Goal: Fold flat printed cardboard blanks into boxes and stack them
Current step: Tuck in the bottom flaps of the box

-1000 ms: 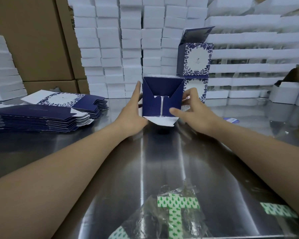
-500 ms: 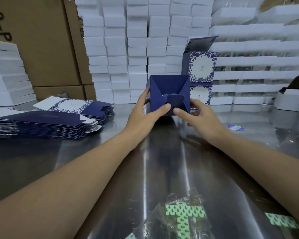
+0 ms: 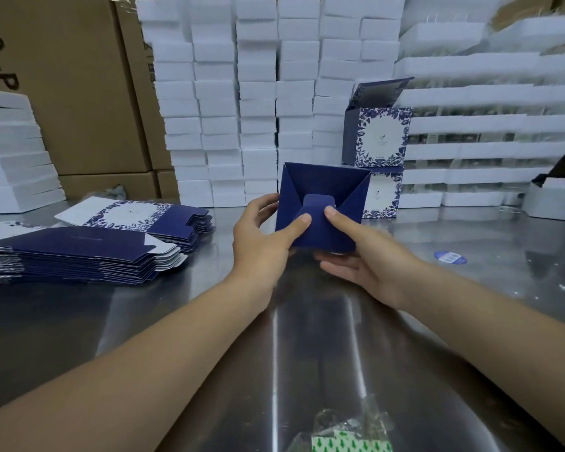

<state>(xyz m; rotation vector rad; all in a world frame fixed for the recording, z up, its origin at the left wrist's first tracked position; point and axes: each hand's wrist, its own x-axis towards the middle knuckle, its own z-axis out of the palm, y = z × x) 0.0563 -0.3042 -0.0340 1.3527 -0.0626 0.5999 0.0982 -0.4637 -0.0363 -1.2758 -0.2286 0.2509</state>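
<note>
A second ago the box sat on the desk with its bottom open and a white flap sticking out. Now you have lifted it a little and pulled it toward you. The bottom faces you with the flaps all folded in.

Your left hand grips the left side, fingers curled round the edge, thumb pressed on the middle tab. Your right hand holds the box from below, thumb pressed on the same tab.

So the bottom looks shut, or nearly. I think one more push may lock it. Then the box can go on the two done boxes, behind it on the right. The pile of flat blanks waits on your left.
</note>
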